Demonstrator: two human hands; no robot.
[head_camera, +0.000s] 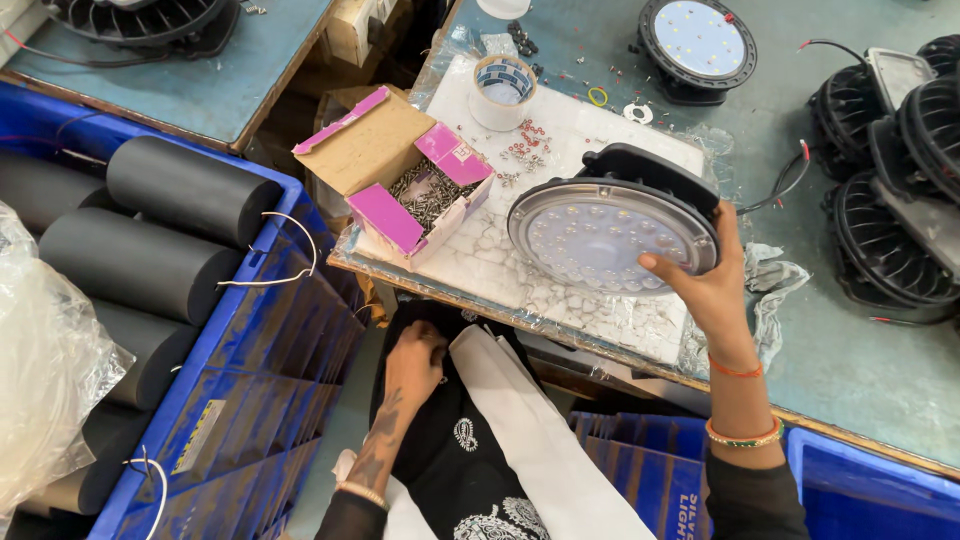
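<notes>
The left hand (415, 362) is seen low in the near middle, below the counter's edge, resting on dark cloth on the lap; its fingers are curled inward, and whether anything is held in that grip cannot be told. Further right, the right hand (705, 290) is raised at the near edge of the counter (860, 350). Its grip is wrapped around the rim of a round lamp (605, 232), thumb laid on the clear lens face and fingers hidden behind the black housing; the lamp is held tilted, its lower edge over a white sheet (520, 250) covered with crinkled plastic.

At the far left, black cylinders (190, 190) with white wires are stacked in a blue crate (250, 350). On the left part of the sheet an open cardboard box (405, 175) with pink flaps is filled with screws. Just beyond it a roll of tape (503, 90) is stood, with small screws scattered beside it. Another round lamp (698, 45) lies further back, and black finned housings (890, 200) are gathered at the right edge of the blue-green counter.
</notes>
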